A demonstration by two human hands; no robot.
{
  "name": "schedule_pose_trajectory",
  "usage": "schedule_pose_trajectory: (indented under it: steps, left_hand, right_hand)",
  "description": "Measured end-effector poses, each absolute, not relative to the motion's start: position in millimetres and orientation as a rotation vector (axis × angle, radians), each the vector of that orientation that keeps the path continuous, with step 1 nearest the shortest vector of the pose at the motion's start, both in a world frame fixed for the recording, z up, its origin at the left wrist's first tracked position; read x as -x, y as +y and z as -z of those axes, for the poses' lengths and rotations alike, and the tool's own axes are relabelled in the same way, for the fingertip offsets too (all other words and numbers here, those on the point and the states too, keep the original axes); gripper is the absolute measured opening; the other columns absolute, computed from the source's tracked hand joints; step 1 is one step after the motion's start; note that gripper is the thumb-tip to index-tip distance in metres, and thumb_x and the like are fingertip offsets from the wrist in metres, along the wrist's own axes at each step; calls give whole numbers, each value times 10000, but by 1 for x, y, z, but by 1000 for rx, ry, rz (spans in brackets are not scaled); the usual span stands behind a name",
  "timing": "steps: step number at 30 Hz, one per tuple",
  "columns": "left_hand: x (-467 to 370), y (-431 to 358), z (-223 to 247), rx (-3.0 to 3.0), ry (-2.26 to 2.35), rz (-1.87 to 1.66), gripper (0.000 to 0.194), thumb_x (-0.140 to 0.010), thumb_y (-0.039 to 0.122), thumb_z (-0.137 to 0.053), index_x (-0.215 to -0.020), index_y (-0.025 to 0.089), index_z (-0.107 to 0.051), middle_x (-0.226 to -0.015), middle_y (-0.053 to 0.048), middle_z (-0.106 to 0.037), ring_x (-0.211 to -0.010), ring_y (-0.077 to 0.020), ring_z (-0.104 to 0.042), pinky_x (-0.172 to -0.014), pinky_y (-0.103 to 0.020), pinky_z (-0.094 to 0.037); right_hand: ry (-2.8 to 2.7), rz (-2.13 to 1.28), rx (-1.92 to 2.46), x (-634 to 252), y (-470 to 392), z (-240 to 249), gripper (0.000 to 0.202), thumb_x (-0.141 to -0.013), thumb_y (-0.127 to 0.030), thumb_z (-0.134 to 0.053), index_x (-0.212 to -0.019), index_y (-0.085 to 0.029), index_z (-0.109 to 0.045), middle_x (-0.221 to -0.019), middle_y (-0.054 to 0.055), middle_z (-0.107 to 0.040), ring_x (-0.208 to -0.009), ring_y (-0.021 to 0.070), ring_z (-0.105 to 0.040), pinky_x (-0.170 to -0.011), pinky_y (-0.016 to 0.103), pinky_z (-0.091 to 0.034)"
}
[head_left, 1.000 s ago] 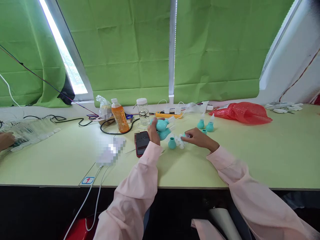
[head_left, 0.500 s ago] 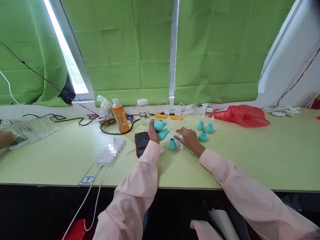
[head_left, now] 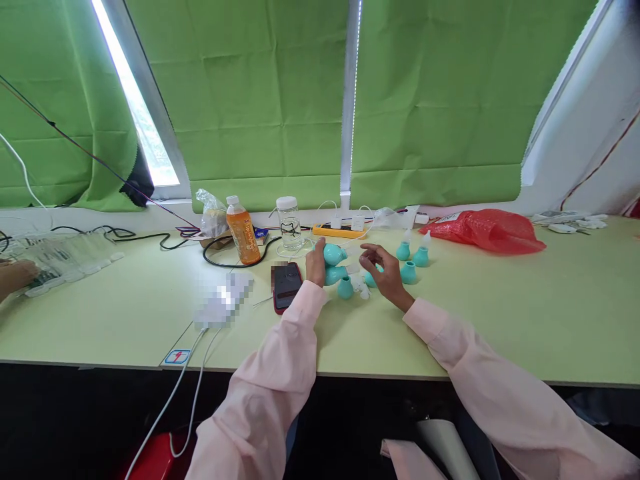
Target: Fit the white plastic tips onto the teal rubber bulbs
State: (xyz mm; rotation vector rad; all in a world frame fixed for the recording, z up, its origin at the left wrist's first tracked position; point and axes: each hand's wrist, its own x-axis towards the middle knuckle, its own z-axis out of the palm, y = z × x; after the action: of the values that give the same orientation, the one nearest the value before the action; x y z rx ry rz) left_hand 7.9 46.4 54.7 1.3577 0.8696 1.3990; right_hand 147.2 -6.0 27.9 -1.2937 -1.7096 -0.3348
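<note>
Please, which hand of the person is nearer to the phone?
Left. The left hand is just right of the phone's far end, holding two teal bulbs; the right hand is farther to the right, beyond those bulbs.

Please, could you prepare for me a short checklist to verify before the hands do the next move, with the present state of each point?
1. Left hand has a grip on the two teal squeeze bulbs: ok.
2. Clear nozzles show on both held bulbs: ok.
3. Right hand is free of the partly hidden teal bulb by its fingers: cannot tell.
4. The nearest standing bulb is upright: ok.
5. That standing bulb has a nozzle fitted: not ok, its top shows none.
6. Small white pieces all can be counted: not ok, they lie crowded together.
</note>
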Motion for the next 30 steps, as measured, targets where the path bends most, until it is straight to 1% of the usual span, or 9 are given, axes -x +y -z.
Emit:
schedule_pose_trajectory:
  steps: [2, 4, 6, 10, 14, 17, 20, 26, 30]
  left_hand:
    - [-8, 42, -54, -1488, 879, -1413, 462, -713, 524, -367, -597, 135, -587, -566, -46, -571, -634, -177, -559, -653, -281, -421]
    - [-7, 37, -54, -1622, 887, -1432, 410, -705, 510, -417, -589, 149, -575, -591, -35, -562, -670, -175, -543, -683, -276, -397]
    - [-6, 31, -54, -1741, 885, -1442, 364, -692, 493, -463, -580, 161, -563, -615, -26, -546, -686, -172, -525, -697, -272, -378]
    - [-4, 21, -56, -1898, 866, -1443, 304, -708, 443, -479, -589, 181, -577, -671, -22, -538, -707, -167, -519, -706, -266, -368]
    - [-2, 23, -58, -1884, 922, -1531, 283, -780, 359, -376, -743, 210, -614, -794, -28, -564, -817, -169, -520, -771, -272, -361]
    - [-1, 32, -57, -1776, 1026, -1604, 184, -704, 277, -479, -820, 204, -602, -842, -28, -578, -838, -183, -517, -768, -281, -377]
    - [-3, 42, -54, -1684, 1071, -1609, 200, -641, 219, -528, -828, 199, -597, -827, -21, -596, -795, -182, -530, -701, -272, -408]
    - [-7, 48, -50, -1588, 1042, -1602, 210, -668, 287, -509, -825, 180, -599, -800, -26, -605, -759, -171, -540, -659, -260, -417]
    - [-8, 49, -49, -1556, 1021, -1609, 216, -680, 331, -499, -796, 177, -596, -788, -28, -606, -751, -163, -541, -653, -255, -419]
  right_hand:
    - [-1730, 352, 1194, -142, -12, -35, 488, -736, -405, -490, -1155, -171, -404, -975, 89, -501, -849, 191, -489, -678, 313, -409]
    - [-1776, 396, 1084, -137, -16, -39, 547, -655, -379, -586, -1146, -194, -432, -1038, 99, -475, -942, 228, -442, -756, 362, -389]
    - [-1804, 437, 1005, -132, -18, -40, 487, -653, -322, -594, -1107, -199, -466, -981, 86, -513, -919, 229, -445, -784, 384, -373]
    - [-1768, 440, 986, -128, -20, -39, 401, -651, -272, -574, -1032, -187, -485, -880, 67, -564, -812, 217, -478, -734, 372, -390]
    - [-1490, 422, 1175, -150, -11, -42, 377, -653, -298, -534, -1000, -171, -459, -931, 83, -539, -809, 206, -495, -700, 334, -398]
    - [-1323, 360, 1532, -185, 5, -43, 422, -643, -291, -509, -1034, -159, -422, -960, 83, -542, -837, 203, -498, -707, 317, -390]
    - [-1271, 283, 1835, -219, 18, -37, 434, -594, -296, -536, -998, -162, -453, -937, 89, -565, -844, 231, -501, -708, 338, -375]
    - [-1255, 162, 2049, -240, 27, -23, 456, -554, -398, -562, -944, -170, -493, -866, 107, -586, -829, 283, -513, -644, 366, -372]
    - [-1245, 49, 2129, -246, 30, -16, 410, -534, -468, -568, -819, -175, -530, -792, 94, -586, -763, 262, -531, -585, 339, -381]
